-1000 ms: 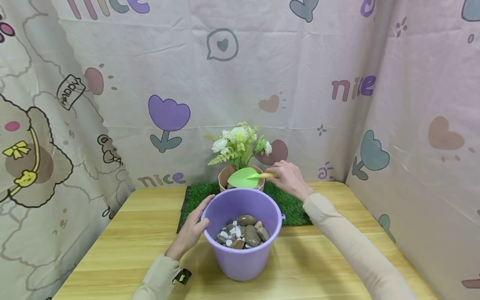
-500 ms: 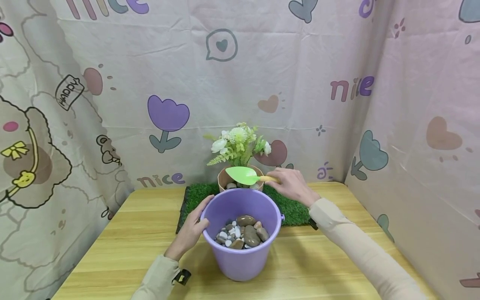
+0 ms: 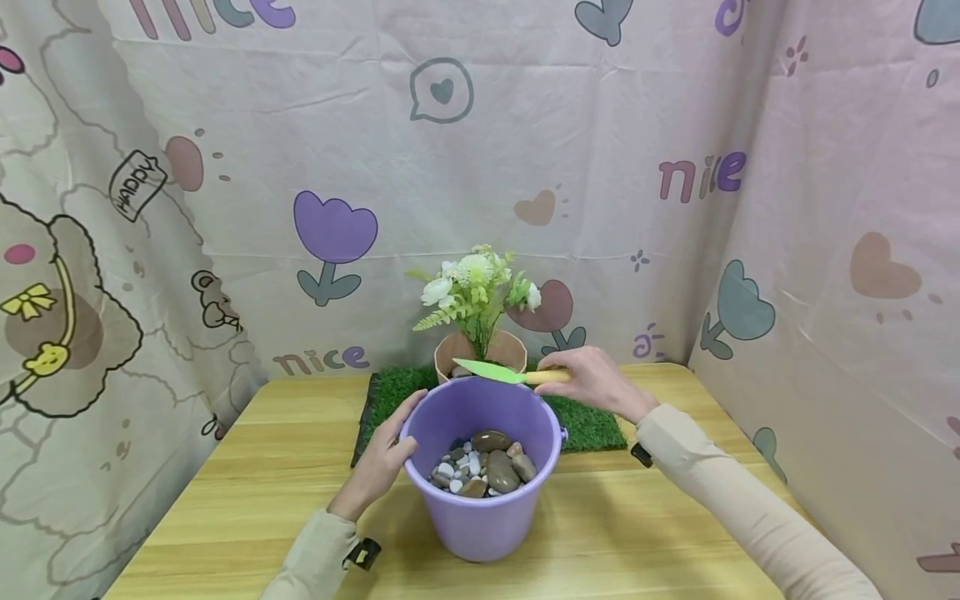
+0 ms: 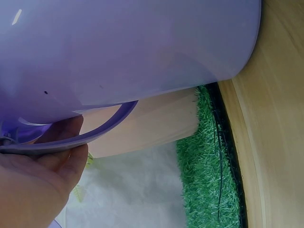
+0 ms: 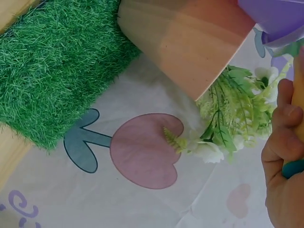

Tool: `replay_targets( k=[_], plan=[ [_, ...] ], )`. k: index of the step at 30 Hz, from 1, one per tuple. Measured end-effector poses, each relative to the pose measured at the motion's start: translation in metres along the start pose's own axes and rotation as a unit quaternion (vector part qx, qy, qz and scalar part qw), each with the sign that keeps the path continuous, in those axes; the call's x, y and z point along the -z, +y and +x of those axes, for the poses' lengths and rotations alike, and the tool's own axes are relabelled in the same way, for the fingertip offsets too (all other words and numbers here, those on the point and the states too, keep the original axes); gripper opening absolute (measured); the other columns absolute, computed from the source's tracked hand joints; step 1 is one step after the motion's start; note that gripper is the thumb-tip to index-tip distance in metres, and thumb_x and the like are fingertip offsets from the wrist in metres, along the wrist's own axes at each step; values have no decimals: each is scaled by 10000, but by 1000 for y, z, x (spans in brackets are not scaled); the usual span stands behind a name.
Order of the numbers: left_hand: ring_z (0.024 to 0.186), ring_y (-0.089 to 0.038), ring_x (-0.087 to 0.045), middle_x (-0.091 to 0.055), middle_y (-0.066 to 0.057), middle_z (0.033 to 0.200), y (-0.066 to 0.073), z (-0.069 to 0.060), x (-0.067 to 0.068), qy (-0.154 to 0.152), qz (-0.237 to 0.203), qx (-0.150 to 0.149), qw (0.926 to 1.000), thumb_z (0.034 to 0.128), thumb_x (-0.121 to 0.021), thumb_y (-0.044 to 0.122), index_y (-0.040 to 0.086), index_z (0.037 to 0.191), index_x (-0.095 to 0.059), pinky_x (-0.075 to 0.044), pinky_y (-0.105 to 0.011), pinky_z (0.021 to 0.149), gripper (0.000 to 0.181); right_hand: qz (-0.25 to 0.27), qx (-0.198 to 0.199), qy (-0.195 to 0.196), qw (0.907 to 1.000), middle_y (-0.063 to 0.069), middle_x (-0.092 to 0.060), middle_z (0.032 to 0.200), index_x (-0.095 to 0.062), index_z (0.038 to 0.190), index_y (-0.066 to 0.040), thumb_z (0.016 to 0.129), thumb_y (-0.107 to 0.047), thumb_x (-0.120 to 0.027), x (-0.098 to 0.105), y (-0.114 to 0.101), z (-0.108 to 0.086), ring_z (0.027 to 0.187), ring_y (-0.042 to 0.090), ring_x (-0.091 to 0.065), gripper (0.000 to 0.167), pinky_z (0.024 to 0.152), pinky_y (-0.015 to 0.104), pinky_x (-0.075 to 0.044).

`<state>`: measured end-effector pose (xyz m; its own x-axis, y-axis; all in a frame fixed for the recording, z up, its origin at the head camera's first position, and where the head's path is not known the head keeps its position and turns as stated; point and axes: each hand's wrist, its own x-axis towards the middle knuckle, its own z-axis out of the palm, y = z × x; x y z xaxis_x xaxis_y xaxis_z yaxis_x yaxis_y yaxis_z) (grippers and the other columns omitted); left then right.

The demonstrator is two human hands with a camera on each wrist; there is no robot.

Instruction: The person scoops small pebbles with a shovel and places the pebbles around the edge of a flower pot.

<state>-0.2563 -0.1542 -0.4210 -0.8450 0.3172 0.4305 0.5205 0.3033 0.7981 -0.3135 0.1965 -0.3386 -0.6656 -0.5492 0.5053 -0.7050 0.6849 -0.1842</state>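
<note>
A purple bucket (image 3: pixel 483 525) stands on the wooden table with grey, white and brown stones (image 3: pixel 487 467) inside. My left hand (image 3: pixel 381 457) grips its left rim. In the left wrist view, the bucket's purple handle (image 4: pixel 107 126) crosses that hand's fingers. With my right hand (image 3: pixel 596 379) I hold a small trowel (image 3: pixel 495 371) by its yellow handle. Its green blade is seen nearly edge-on over the bucket's back rim, pointing left. Just behind is a peach flowerpot (image 3: pixel 510 350) with white flowers and green leaves (image 3: pixel 476 287); the bucket and blade partly hide the pot, where some stones show.
A mat of artificial grass (image 3: pixel 588 421) lies under the pot at the table's back edge. The wooden table (image 3: pixel 247 483) extends to both sides. A printed cloth (image 3: pixel 465 167) hangs behind and along the sides.
The trowel's blade has turned from face-on to nearly edge-on and come lower. My right hand has moved slightly right and down. The left hand and bucket have stayed put.
</note>
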Motion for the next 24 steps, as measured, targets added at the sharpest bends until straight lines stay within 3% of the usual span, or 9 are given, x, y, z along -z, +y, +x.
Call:
replay_targets(
  k=[5,14,24],
  plan=[
    [1295,-355,-510,-402,-144,1532,1,1,0,-6,10,40,10000,833,-446,35,140,1540,-314,-495,-354,967,727,37,208,-262,9994,-132,-662,743,-714,939,-208,764,-393,-804,0,-3,1,576,-13,-509,270,570,191,-446],
    [1298,-336,-512,-396,-118,1539,2,3,0,-47,-31,90,9999,841,-439,31,160,1547,-297,-498,-363,968,732,-152,815,-496,9953,-171,-639,730,-788,891,-229,780,-399,-790,2,-15,3,579,-44,-496,203,555,165,-430],
    [1264,-361,-533,-411,-154,1523,0,-1,0,-17,-81,115,9999,834,-452,24,134,1542,-307,-520,-356,933,732,-578,663,-1171,9892,-187,-580,695,-798,836,-253,738,-449,-808,6,-31,10,588,-30,-485,220,557,170,-425]
  ],
)
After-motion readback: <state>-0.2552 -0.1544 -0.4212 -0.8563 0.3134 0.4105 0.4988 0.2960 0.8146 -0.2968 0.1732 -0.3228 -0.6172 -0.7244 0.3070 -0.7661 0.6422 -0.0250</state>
